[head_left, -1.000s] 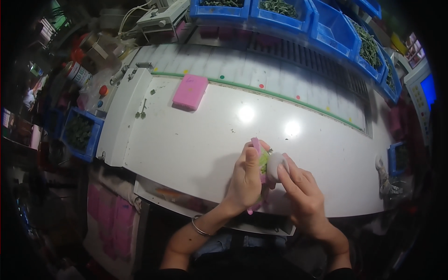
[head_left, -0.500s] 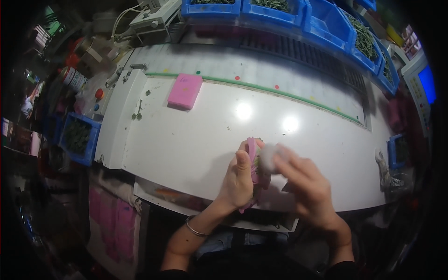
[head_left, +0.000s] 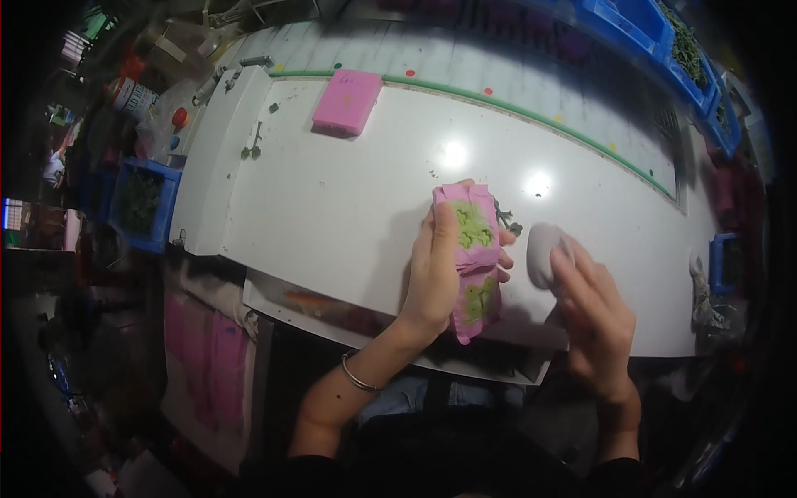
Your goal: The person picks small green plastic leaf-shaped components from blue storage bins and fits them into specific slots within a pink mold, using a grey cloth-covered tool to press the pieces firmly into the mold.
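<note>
My left hand (head_left: 433, 270) curls around the back of the pink mould (head_left: 477, 264), thumb along one edge, fingertips showing at the other, over the near part of the white table (head_left: 332, 216). My right hand (head_left: 599, 328), slightly blurred, closes partway on a grey rounded pad (head_left: 544, 256), just apart from it. The mould looks light, soft and bendy (rubber, I'd guess), best held by its edges. Handwriting marks the pink block (head_left: 349, 101); the can (head_left: 133, 98) carries a printed label.
</note>
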Tool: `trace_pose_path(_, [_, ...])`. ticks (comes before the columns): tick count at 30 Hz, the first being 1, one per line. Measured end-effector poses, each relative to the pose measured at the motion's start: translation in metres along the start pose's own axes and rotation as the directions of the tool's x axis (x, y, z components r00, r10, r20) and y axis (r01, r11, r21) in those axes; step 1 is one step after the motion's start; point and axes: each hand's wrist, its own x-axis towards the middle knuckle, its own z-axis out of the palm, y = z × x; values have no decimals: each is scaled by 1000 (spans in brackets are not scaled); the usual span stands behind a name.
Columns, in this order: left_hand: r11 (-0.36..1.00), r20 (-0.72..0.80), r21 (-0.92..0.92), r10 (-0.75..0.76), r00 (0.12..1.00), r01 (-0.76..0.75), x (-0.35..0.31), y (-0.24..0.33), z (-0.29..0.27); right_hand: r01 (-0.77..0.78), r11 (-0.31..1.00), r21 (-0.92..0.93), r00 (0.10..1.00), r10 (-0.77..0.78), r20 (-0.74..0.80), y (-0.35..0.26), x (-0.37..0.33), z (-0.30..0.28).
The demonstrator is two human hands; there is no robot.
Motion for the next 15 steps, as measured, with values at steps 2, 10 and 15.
trace_pose_path(2, [992,-65,-127,-4,998,-4,-2,2,4,122,991,-48,992,-123,-25,-1,-7,7])
trace_pose_path(10, [996,-122,-81,-37,992,27,-7,2,20,182,957,-227,973,-142,181,-7,-10,14])
trace_pose_path(15, [997,-98,-47,58,994,-63,-3,-1,13,94,994,-58,990,-87,114,-5,-8,6])
